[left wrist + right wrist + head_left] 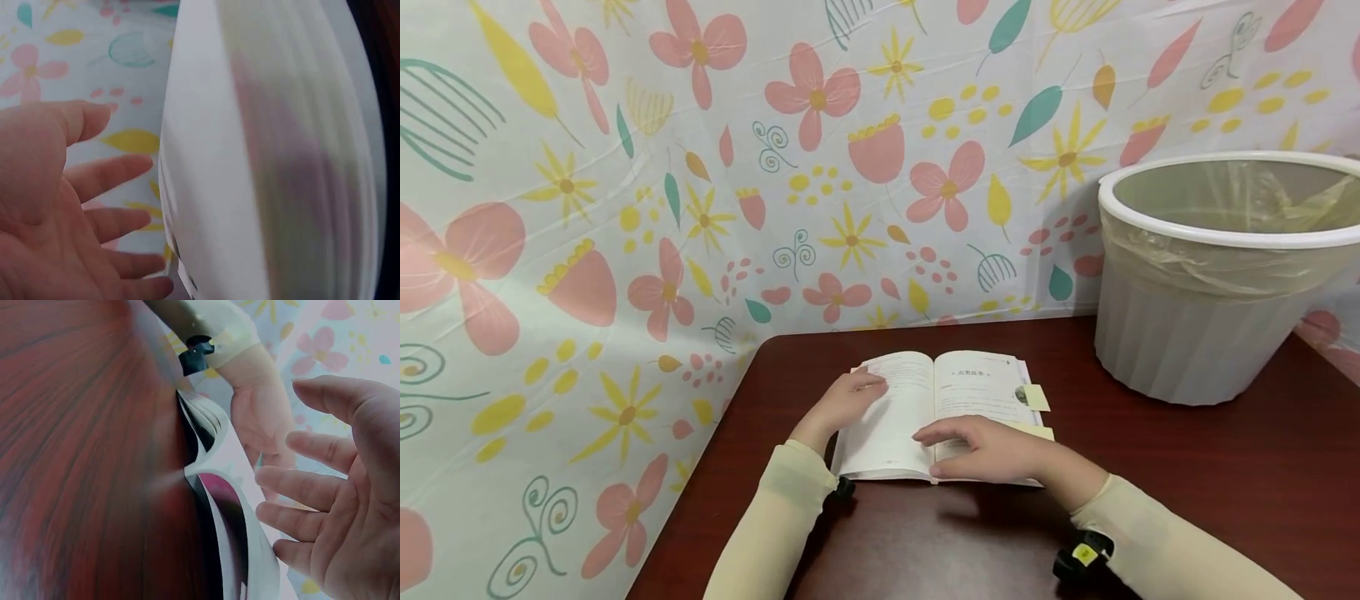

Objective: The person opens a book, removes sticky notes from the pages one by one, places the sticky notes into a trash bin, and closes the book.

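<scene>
An open book (898, 425) with printed pages lies on the dark red-brown table, its spine fold running away from me. My left hand (844, 404) is over the left page near its outer edge; in the left wrist view its fingers (119, 172) are spread beside the thick stack of page edges (300, 162). Over the lower part of the right page hovers my right hand (992, 450), fingers pointing left towards the fold. The right wrist view shows that hand (337, 494) with its fingers apart and nothing held. Pale yellow tabs (1036, 397) stick out from the book's right side.
A grey waste bin (1187, 333) with a white rim and a clear liner stands at the table's right rear. Behind and to the left hangs a flower-patterned cloth (850, 208). A black strap device (1082, 557) is on my right wrist.
</scene>
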Motion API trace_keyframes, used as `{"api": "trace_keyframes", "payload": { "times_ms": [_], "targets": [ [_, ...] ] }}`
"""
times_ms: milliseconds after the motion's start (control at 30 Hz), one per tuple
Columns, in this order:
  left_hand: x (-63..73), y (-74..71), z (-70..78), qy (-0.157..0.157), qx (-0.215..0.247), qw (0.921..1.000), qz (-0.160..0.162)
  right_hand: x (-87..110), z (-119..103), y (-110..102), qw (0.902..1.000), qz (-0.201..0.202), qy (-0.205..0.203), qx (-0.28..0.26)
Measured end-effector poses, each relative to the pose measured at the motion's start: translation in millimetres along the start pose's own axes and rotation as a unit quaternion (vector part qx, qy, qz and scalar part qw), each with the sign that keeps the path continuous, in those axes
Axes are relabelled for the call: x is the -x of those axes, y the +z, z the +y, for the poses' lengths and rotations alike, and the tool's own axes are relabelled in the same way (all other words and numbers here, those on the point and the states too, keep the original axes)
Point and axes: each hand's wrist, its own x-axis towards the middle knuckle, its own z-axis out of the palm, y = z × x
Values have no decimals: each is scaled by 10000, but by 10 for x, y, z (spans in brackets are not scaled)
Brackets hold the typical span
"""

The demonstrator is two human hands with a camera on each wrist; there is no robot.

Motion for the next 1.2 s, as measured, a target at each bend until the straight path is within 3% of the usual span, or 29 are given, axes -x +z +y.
{"api": "trace_keyframes", "payload": {
  "times_ms": [233, 367, 533, 767, 867, 1033, 1200],
  "targets": [
    [23, 145, 318, 858, -316, 9940, -596, 239, 66, -96, 9986, 284, 1, 452],
    [45, 263, 509, 991, -573, 9887, -964, 413, 130, -151, 9969, 423, 104, 661],
    [-19, 410, 709, 1066, -773, 9804, -1467, 616, 221, -238, 9940, 590, 234, 890],
    [-196, 583, 983, 1352, -1447, 9602, -1968, 810, 386, -354, 9865, 888, 443, 1301],
    [-299, 657, 1073, 1364, -1779, 9509, -2135, 852, 440, -400, 9841, 976, 631, 1346],
    [-468, 777, 1158, 1104, -2372, 9353, -2383, 867, 532, -442, 9797, 1070, 852, 1464],
    [-558, 887, 1191, 866, -2714, 9250, -2515, 866, 598, -487, 9794, 1209, 965, 1296]
  ]
}}
